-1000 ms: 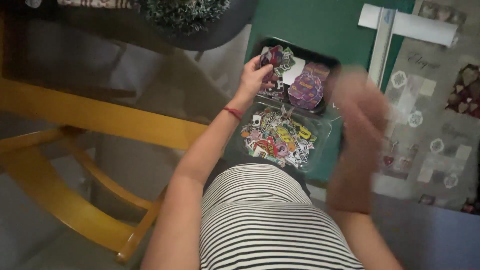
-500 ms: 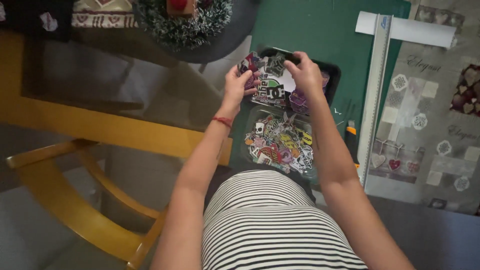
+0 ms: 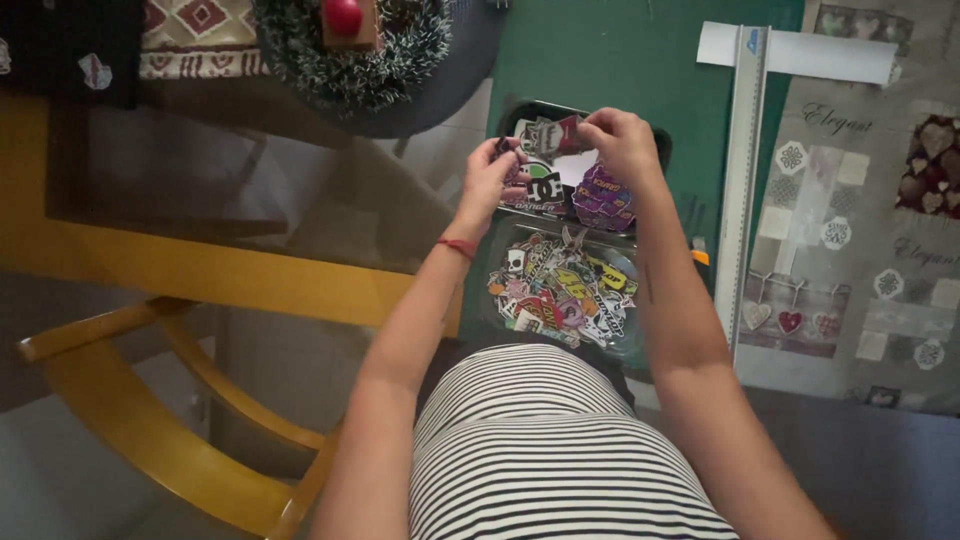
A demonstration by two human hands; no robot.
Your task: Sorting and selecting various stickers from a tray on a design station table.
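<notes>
Nearest you, below both wrists, a clear tray [image 3: 632, 345] holds a loose heap of stickers [image 3: 560, 290]. Just beyond it, your left hand [image 3: 487, 180] pinches narrow on the left edge of a sticker sheet [image 3: 545, 165]; your right hand [image 3: 622, 140] pinches its top right corner. The sheet sits between your hands, over a black tray [image 3: 660, 150]. Judged thin, light, floppy, easily creased: hold by edges, both sides. Further right lies a long ruler [image 3: 742, 190].
</notes>
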